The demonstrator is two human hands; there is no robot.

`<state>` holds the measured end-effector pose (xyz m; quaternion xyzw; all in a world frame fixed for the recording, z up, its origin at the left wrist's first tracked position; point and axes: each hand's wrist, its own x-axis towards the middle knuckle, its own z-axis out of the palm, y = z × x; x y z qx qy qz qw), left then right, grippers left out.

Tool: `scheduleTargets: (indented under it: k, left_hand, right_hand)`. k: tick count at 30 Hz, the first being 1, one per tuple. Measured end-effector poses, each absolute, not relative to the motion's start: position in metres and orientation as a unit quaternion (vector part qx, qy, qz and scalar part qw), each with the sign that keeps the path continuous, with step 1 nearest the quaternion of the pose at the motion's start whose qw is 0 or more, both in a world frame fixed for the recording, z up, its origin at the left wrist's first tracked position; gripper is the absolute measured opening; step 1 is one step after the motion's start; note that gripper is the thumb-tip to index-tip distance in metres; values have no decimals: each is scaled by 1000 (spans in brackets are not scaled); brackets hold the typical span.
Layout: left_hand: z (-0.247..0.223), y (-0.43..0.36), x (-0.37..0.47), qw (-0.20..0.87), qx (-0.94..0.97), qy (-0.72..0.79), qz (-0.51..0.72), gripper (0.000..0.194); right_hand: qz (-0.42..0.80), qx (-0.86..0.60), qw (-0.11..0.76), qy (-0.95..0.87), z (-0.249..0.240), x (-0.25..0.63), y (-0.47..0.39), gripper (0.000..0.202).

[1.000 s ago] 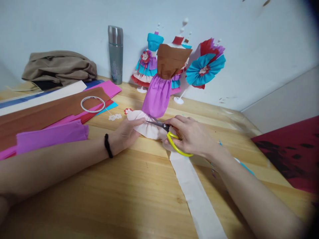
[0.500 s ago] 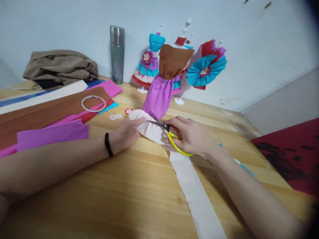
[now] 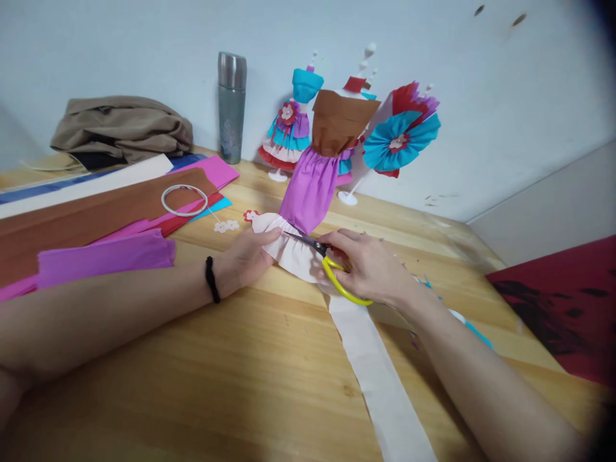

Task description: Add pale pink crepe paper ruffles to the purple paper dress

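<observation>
My left hand [image 3: 248,256] pinches the left part of a gathered white paper ruffle [image 3: 296,256] at the bottom of a purple paper skirt [image 3: 310,189]. The skirt hangs below a brown paper top [image 3: 339,122] on a small dress stand. My right hand [image 3: 368,263] is closed around yellow-handled scissors [image 3: 346,292], whose dark blades point left over the ruffle's upper edge near my left thumb. From beneath my right hand a long white paper strip [image 3: 380,378] runs down toward me over the table.
At the left lie coloured paper sheets [image 3: 106,256], a white ring [image 3: 184,187] and a brown cloth [image 3: 122,128]. A flask [image 3: 231,109] and two more decorated stands [image 3: 283,138] are by the wall. Blue scraps [image 3: 476,332] lie at the right.
The whole view has shifted slightly, so things appear a little further right and lower. Both hands keep nearly the same hold on ruffle and scissors.
</observation>
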<state>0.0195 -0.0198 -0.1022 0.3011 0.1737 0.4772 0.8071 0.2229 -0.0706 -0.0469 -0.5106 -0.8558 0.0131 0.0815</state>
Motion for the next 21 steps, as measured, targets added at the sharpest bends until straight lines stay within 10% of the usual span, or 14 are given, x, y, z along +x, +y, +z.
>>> scheduleTargets:
  k: [21]
  left_hand:
    - [-100, -20, 22, 817, 272, 182, 476, 16]
  right_hand:
    - [20, -520, 117, -846, -51, 223, -69, 29]
